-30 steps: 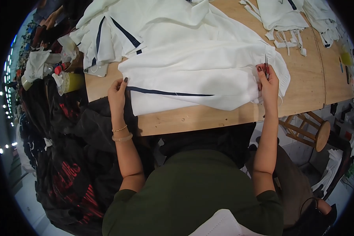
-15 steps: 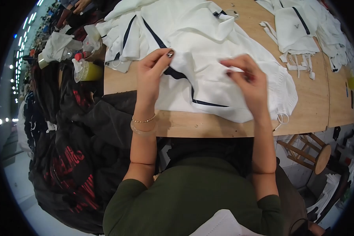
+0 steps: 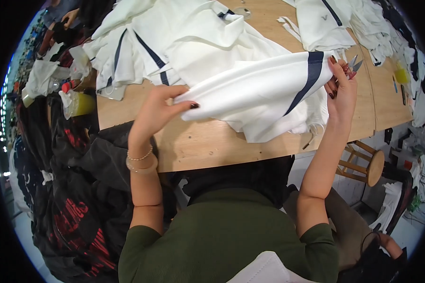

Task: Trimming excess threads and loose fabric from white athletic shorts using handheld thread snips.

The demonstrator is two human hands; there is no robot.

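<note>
A white garment [image 3: 255,92] with a dark navy stripe [image 3: 312,73] is stretched between my hands above the wooden table [image 3: 193,146]. My left hand [image 3: 157,111] pinches one end of the cloth between thumb and fingers. At the other end, beside the stripe, my right hand [image 3: 341,89] grips the fabric. Small thread snips [image 3: 355,65] are also in that hand, blades pointing up and away. Part of the garment hangs toward the table's near edge, and a drawstring end [image 3: 310,139] lies below it.
More white garments with navy stripes [image 3: 148,49] are heaped at the far left, others [image 3: 323,26] at the far right. A cup of yellow drink [image 3: 82,104] stands by the left edge. Dark clothing [image 3: 75,198] is piled at my left; a wooden stool [image 3: 375,167] stands right.
Both hands have moved apart, lifting and spreading the cloth between them. The snips now show clearly in my right hand, which has moved right. The view has shifted, too.
</note>
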